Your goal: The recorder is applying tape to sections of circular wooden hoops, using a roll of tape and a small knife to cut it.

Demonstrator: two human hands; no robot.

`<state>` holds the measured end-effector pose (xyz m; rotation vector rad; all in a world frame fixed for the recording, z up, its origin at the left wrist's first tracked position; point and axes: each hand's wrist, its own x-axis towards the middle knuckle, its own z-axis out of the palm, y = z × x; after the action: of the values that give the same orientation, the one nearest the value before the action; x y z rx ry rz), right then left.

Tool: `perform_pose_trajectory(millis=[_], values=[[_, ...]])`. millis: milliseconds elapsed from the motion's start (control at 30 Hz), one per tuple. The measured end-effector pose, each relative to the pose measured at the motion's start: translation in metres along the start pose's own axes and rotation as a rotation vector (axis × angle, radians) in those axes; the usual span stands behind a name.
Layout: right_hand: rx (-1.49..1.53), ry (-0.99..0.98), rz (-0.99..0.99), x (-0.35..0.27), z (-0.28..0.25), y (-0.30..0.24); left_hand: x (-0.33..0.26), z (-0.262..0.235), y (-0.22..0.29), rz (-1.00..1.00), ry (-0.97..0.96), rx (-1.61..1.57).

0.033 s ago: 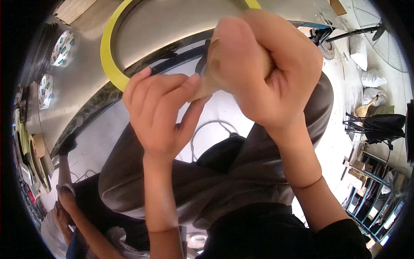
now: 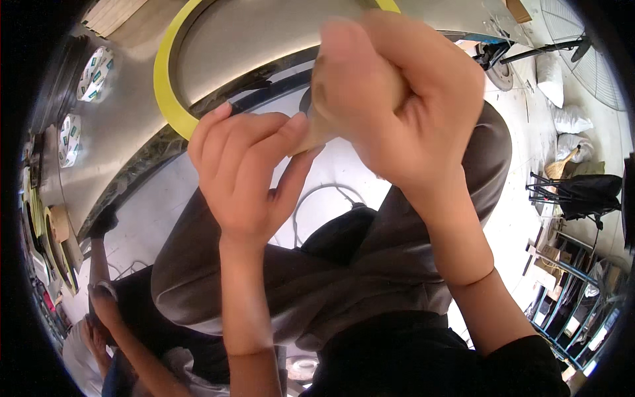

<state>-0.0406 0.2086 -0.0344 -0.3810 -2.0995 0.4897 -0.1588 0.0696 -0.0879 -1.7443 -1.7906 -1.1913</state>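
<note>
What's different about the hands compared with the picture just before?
The right hand has shifted slightly left and a little up in the picture. Nothing was visibly taken hold of or let go: both hands still hold the tan material. The left hand and yellow ring stayed put.

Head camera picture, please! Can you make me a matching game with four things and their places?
1. flat yellow ring
2. round wire-grille fan
3. blue metal-barred rack
4. tan sheet-like piece

A. pinched in the left hand
B. lower right of the picture
C. on the grey metal table
D. upper right of the picture

Pairs: 1-C; 2-D; 3-B; 4-A
</note>
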Motion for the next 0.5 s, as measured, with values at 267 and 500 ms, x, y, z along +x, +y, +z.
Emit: perform_pose_trajectory(millis=[267,500], values=[[-0.148,-0.052,0.035,0.011,0.030,0.015,-0.004,0.001,0.000,-0.065,0.040,-0.045],[-0.518,-0.209,-0.333,0.009,0.032,0.029,-0.044,0.003,0.025,-0.157,0.129,0.203]])
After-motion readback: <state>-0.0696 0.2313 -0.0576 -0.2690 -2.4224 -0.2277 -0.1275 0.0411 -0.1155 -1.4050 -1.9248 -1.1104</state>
